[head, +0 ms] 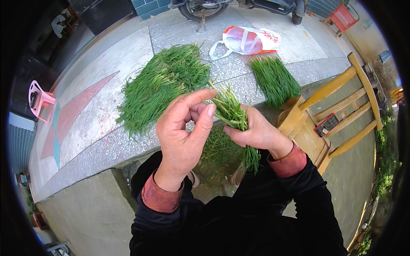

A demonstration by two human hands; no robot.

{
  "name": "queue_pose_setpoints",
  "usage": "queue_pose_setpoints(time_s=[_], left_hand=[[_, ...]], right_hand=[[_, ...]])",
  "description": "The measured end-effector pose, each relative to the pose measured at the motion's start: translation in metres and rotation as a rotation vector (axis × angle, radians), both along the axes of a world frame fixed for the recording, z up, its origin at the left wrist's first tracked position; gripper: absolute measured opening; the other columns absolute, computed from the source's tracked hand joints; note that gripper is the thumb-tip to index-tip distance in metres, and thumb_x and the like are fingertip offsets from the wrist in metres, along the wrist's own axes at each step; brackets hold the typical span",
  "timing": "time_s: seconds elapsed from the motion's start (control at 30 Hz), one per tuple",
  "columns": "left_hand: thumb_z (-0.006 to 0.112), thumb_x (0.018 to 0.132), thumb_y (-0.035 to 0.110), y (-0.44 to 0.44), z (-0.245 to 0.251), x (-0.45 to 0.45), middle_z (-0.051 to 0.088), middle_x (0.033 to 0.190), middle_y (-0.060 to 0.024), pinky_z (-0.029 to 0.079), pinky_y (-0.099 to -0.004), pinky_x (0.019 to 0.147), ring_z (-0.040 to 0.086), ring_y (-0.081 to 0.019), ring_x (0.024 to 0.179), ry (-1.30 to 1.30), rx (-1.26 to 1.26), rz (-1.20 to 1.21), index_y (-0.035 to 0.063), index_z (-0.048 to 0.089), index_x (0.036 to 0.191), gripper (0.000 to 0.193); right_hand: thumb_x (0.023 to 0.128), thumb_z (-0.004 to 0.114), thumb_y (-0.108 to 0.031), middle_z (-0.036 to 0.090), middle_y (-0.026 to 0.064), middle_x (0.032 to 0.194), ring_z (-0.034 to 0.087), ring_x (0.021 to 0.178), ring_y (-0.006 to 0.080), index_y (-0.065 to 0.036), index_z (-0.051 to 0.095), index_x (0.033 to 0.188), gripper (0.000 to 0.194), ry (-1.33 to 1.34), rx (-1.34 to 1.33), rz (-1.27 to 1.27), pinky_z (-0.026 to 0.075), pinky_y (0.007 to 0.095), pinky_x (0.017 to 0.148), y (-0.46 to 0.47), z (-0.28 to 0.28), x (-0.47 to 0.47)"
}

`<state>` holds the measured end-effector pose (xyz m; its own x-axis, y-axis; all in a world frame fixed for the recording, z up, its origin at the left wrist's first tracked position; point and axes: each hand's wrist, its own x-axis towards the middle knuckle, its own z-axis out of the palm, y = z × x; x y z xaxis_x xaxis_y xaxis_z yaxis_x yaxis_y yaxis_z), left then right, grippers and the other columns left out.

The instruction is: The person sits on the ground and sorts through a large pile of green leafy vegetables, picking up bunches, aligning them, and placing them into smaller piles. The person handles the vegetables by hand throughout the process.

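My right hand point(251, 129) grips a bunch of thin green stalks point(232, 110), which look like Chinese chives. Their pale cut ends point up and away, while the dark leafy ends hang below my fist. Beside the pale ends is my left hand point(185, 128), its thumb and forefinger curved and apart, with nothing clearly held between them. Beyond it, a large loose heap of the same greens point(166, 83) lies on the terrazzo ledge point(86, 128). A neater bundle of greens point(275, 80) rests to the right, its pale ends aligned.
Behind the neat bundle lies a white and red carrier bag point(269, 40). A wooden chair point(339, 92) stands close on my right, bearing a small red and black device point(326, 124). Loose trimmings point(221, 147) cover the ground between my feet. A parked motorbike point(205, 9) stands at the back.
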<state>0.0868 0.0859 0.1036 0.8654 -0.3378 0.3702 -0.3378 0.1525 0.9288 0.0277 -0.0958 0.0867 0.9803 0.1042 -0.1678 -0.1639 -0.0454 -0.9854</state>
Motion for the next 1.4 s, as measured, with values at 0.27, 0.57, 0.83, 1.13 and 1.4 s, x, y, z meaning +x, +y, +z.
queue_pose_setpoints(time_s=[0.27,0.57,0.83,1.13,1.4], left_hand=[[0.071,0.088,0.002,-0.002,-0.014,-0.003,0.063,0.085,-0.0041,0.046,-0.0210,0.058,0.055,-0.0057,0.065,0.077,-0.053,-0.080,-0.0030,0.067,0.096,0.011],[0.055,0.101,0.016,-0.003,-0.013,-0.004,0.065,0.085,-0.0056,0.052,-0.0237,0.061,0.063,-0.0110,0.069,0.037,-0.078,-0.021,-0.0033,0.066,0.099,0.022],[0.054,0.102,0.023,-0.002,-0.015,-0.006,0.063,0.079,-0.0021,0.046,-0.0203,0.056,0.056,-0.0063,0.066,0.148,-0.057,0.008,0.0018,0.063,0.094,0.025],[0.058,0.099,0.017,-0.004,-0.019,-0.001,0.052,0.070,0.0035,0.031,-0.0192,0.049,0.039,-0.0023,0.056,0.198,-0.054,0.038,0.0052,0.056,0.086,0.018],[0.060,0.098,0.013,-0.003,-0.021,0.001,0.051,0.070,0.0030,0.032,-0.0190,0.052,0.039,-0.0030,0.056,0.226,-0.130,-0.059,0.0052,0.055,0.086,0.015]], right_hand=[[0.076,0.068,-0.005,0.067,0.0128,0.085,0.062,0.079,0.0144,0.004,0.059,0.110,0.036,-0.284,-0.240,-0.068,0.051,0.0325,0.072,0.012,-0.013,0.003],[0.082,0.076,-0.012,0.069,0.0156,0.100,0.067,0.092,0.0168,0.004,0.053,0.128,0.054,-0.430,-0.346,-0.140,0.053,0.0335,0.080,0.017,-0.009,0.003],[0.073,0.070,0.002,0.065,0.0232,0.110,0.067,0.101,0.0320,0.005,0.045,0.135,0.067,-0.469,-0.451,-0.202,0.052,0.0358,0.087,0.012,-0.012,0.001],[0.076,0.069,-0.006,0.066,0.0262,0.098,0.065,0.095,0.0428,0.003,0.051,0.126,0.053,-0.538,-0.445,-0.277,0.053,0.0441,0.078,0.009,-0.010,0.002],[0.077,0.065,-0.008,0.066,0.0248,0.085,0.068,0.084,0.0379,0.005,0.059,0.104,0.030,-0.301,-0.320,-0.173,0.052,0.0403,0.074,0.005,-0.009,0.005]])
